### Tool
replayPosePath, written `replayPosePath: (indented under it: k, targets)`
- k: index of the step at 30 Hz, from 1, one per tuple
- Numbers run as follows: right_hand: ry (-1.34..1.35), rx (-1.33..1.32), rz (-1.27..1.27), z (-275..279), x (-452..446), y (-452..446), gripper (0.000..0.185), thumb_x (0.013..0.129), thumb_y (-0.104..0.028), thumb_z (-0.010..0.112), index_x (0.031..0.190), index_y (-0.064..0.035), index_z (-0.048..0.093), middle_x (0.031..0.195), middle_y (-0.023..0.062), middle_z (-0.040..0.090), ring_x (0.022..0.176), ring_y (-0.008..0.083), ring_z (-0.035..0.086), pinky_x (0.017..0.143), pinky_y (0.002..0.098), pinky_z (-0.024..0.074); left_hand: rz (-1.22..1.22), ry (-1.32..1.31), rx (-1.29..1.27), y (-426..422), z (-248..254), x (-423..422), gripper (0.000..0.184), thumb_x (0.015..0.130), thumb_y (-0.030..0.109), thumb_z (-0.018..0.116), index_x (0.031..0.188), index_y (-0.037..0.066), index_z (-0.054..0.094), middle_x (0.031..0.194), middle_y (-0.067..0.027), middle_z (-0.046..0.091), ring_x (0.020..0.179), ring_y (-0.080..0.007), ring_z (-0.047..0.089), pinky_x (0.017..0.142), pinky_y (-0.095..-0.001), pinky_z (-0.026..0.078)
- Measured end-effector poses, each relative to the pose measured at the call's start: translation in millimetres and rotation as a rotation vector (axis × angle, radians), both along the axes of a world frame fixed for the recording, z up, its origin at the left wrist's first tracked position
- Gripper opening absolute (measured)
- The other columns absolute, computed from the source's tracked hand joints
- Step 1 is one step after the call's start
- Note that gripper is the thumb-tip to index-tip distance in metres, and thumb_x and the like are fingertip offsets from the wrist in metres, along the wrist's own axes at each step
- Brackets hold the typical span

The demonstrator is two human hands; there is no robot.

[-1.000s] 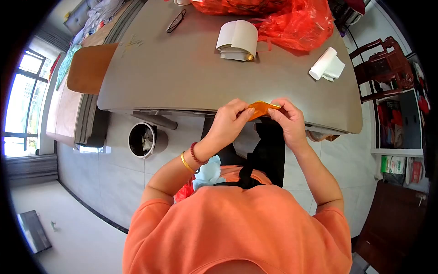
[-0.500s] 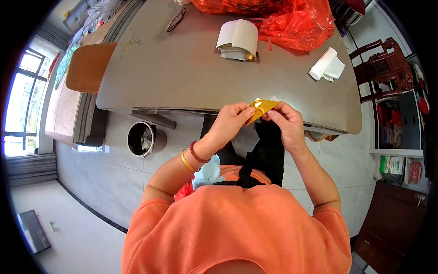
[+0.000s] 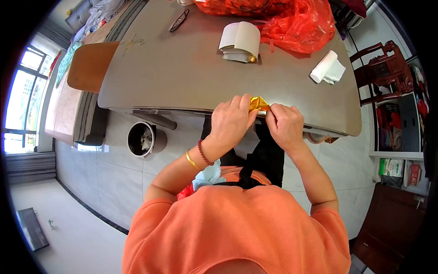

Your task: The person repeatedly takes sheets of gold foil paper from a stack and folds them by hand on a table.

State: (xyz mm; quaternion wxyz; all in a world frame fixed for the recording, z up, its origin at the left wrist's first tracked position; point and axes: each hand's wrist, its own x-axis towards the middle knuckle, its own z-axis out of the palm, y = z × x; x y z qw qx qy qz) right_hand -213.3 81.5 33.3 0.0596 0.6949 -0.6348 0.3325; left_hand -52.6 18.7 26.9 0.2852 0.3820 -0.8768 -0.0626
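Observation:
Between my two hands, at the near edge of the table point(image 3: 182, 77), is a piece of shiny gold foil paper point(image 3: 258, 103), folded, with a pale strip showing along its lower side. My left hand point(image 3: 232, 119) grips its left end with the fingers bent over it. At the right end, my right hand point(image 3: 285, 124) pinches the paper with curled fingers and thumb. Farther back on the table stands a stack of white paper sheets point(image 3: 239, 39), curved, with a bit of gold at its lower corner.
Red plastic bags point(image 3: 301, 27) lie at the table's back, with eyeglasses point(image 3: 179, 20) to the left. A white roll point(image 3: 325, 67) lies at the right. A waste bin point(image 3: 147, 139) stands on the floor at left, an orange-brown chair point(image 3: 91, 66) beside the table, a carved wooden chair point(image 3: 381, 71) at right.
Both hands have turned knuckles-up and closed further over the gold foil paper. Its pointed, flat shape now looks more folded, and less of it shows.

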Motion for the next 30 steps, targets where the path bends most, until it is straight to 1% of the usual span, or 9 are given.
replayPosePath:
  k: [2,5,8,11,14,17,23,26,30]
  targets:
    - [-0.031,0.034,-0.009,-0.6,-0.3,1.6,0.018,0.080,-0.013,0.063,0.066,-0.0050,0.054,0.060,0.0116,0.058,0.054,0.0307,0.056,0.055,0.0386,0.0410,-0.017,0.013,-0.128,-2.0,-0.8,3.1,0.040,0.078,0.026,0.075,0.108,0.007,0.059,0.079,-0.0081,0.060,0.069,-0.0269,0.062,0.063,-0.0379,0.050]
    - [-0.301,0.213,-0.040,-1.0,-2.6,3.3,0.021,0.080,-0.013,0.060,0.062,-0.0050,0.053,0.058,0.0125,0.058,0.051,0.0324,0.055,0.054,0.0380,0.0410,-0.055,-0.001,-0.202,-4.2,-0.3,5.2,0.038,0.076,0.024,0.075,0.107,0.008,0.060,0.075,-0.0046,0.056,0.068,-0.0241,0.059,0.064,-0.0359,0.048]
    - [-0.082,0.046,-0.001,6.4,6.0,1.7,0.021,0.080,-0.013,0.059,0.062,-0.0033,0.053,0.057,0.0153,0.056,0.049,0.0351,0.053,0.052,0.0409,0.0417,-0.045,-0.042,-0.171,-3.9,-1.7,4.6,0.034,0.076,0.022,0.074,0.104,0.008,0.060,0.074,-0.0037,0.055,0.072,-0.0223,0.059,0.065,-0.0348,0.047]
    - [-0.099,0.088,-0.017,8.6,10.7,2.1,0.021,0.080,-0.014,0.059,0.064,-0.0017,0.054,0.057,0.0176,0.055,0.050,0.0375,0.053,0.050,0.0445,0.0419,-0.022,-0.093,-0.229,-4.1,-0.6,3.2,0.029,0.077,0.019,0.072,0.102,0.008,0.059,0.074,-0.0033,0.055,0.071,-0.0218,0.060,0.064,-0.0337,0.046]
    - [-0.290,0.177,-0.046,3.8,4.9,2.7,0.021,0.081,-0.014,0.059,0.066,-0.0009,0.054,0.057,0.0187,0.054,0.050,0.0384,0.053,0.050,0.0464,0.0422,-0.014,-0.117,-0.270,-5.3,-4.1,7.2,0.025,0.080,0.012,0.068,0.103,0.007,0.059,0.076,-0.0052,0.057,0.072,-0.0240,0.059,0.064,-0.0352,0.047]
    - [-0.352,0.308,-0.064,5.9,0.3,5.7,0.021,0.081,-0.015,0.059,0.065,-0.0011,0.055,0.056,0.0185,0.053,0.051,0.0390,0.053,0.049,0.0463,0.0424,-0.155,0.073,-0.153,-14.7,-13.3,15.4,0.023,0.082,0.005,0.064,0.104,0.005,0.058,0.078,-0.0077,0.059,0.072,-0.0271,0.059,0.066,-0.0373,0.049]
    - [0.011,0.100,-0.004,6.2,4.7,2.7,0.025,0.087,-0.017,0.060,0.066,-0.0044,0.057,0.058,0.0137,0.059,0.052,0.0337,0.057,0.057,0.0424,0.0408,-0.233,0.148,-0.121,-16.0,2.7,21.5,0.031,0.083,0.000,0.059,0.113,0.004,0.058,0.079,-0.0090,0.059,0.072,-0.0283,0.058,0.067,-0.0395,0.048]
    - [0.065,0.100,-0.023,8.1,5.2,3.4,0.024,0.089,-0.018,0.059,0.068,-0.0063,0.059,0.060,0.0115,0.062,0.054,0.0307,0.058,0.060,0.0407,0.0395,-0.369,0.007,-0.132,-14.6,5.8,24.2,0.034,0.082,-0.001,0.057,0.115,0.005,0.058,0.079,-0.0091,0.059,0.073,-0.0281,0.057,0.068,-0.0396,0.048]
    - [0.040,0.185,0.023,6.6,0.9,1.3,0.027,0.091,-0.019,0.057,0.068,-0.0056,0.060,0.060,0.0125,0.062,0.055,0.0318,0.058,0.062,0.0412,0.0418,-0.347,0.132,-0.014,-7.1,-3.3,21.5,0.033,0.082,0.000,0.056,0.114,0.006,0.057,0.083,-0.0136,0.061,0.077,-0.0337,0.059,0.070,-0.0410,0.048]
